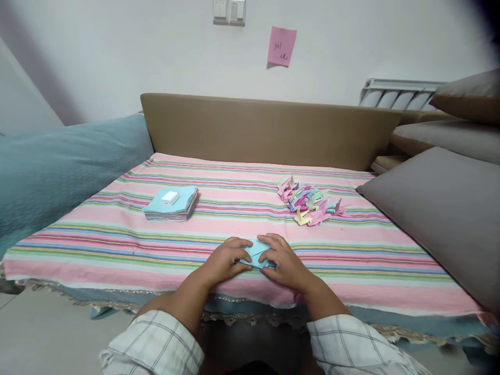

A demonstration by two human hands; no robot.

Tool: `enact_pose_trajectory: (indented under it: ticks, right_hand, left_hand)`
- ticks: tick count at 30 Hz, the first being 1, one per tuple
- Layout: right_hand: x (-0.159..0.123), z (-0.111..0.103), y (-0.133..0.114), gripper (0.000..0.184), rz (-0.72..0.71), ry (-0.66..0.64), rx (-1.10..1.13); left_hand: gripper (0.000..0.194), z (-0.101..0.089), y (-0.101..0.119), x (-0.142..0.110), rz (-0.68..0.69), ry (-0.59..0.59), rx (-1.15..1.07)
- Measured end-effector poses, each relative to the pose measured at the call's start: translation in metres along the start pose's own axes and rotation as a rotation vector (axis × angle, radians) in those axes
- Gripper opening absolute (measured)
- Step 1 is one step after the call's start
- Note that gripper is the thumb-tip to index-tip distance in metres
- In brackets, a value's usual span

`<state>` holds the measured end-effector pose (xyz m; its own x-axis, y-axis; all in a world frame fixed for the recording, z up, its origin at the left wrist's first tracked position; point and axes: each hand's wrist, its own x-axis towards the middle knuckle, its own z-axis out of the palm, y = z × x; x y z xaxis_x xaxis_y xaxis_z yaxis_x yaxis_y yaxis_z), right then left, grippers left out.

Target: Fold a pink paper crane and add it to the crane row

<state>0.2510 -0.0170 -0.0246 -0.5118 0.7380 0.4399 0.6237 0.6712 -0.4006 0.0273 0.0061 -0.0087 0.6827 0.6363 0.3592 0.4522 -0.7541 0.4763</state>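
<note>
A folded sheet of light blue origami paper (pixel 257 250) lies near the front edge of the striped cloth, between my two hands. My left hand (pixel 230 259) grips its left side with bent fingers and thumb. On the right side, my right hand (pixel 284 260) holds the paper with curled fingertips, which hide that edge. Beyond my right hand sits a pile of folded paper cranes (pixel 308 200) in pink, purple, yellow, green and blue. To the far left of my hands stands a stack of square paper sheets (pixel 172 211), blue on top, with a small white block (pixel 171 198) resting on it.
A striped cloth (pixel 234 182) covers the seat, with a brown backrest (pixel 265 130) behind it. Grey cushions (pixel 437 208) are piled at the right; a blue-covered armrest (pixel 78 166) borders the left. On the wall are a pink note (pixel 282 47) and switches (pixel 229 11).
</note>
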Motion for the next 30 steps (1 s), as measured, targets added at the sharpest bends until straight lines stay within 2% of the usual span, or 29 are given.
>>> enact_pose_trajectory:
  ticks: [6, 11, 15, 19, 25, 30]
  right_hand:
    - [0.003, -0.003, -0.004, 0.003, -0.025, -0.054, -0.027]
    - [0.004, -0.003, -0.007, 0.004, -0.019, 0.032, -0.085]
    - [0.002, 0.0, -0.005, 0.006, 0.023, -0.001, -0.029]
    - [0.002, 0.002, -0.001, 0.015, 0.086, -0.048, 0.074]
    - [0.004, -0.001, 0.003, 0.015, 0.2, -0.148, 0.202]
    - [0.006, 0.002, 0.005, 0.013, 0.236, -0.15, 0.214]
  left_hand:
    - [0.01, -0.001, -0.004, 0.004, 0.095, 0.12, 0.157]
    - [0.011, -0.004, -0.004, 0.01, 0.126, 0.19, 0.238]
    - [0.009, -0.005, -0.005, 0.009, 0.077, 0.111, 0.207]
    - [0.026, -0.006, -0.004, 0.006, 0.041, 0.019, 0.087]
    - [0.015, -0.009, -0.005, 0.004, -0.122, -0.049, -0.011]
    - [0.012, -0.008, -0.007, 0.004, -0.247, -0.068, -0.047]
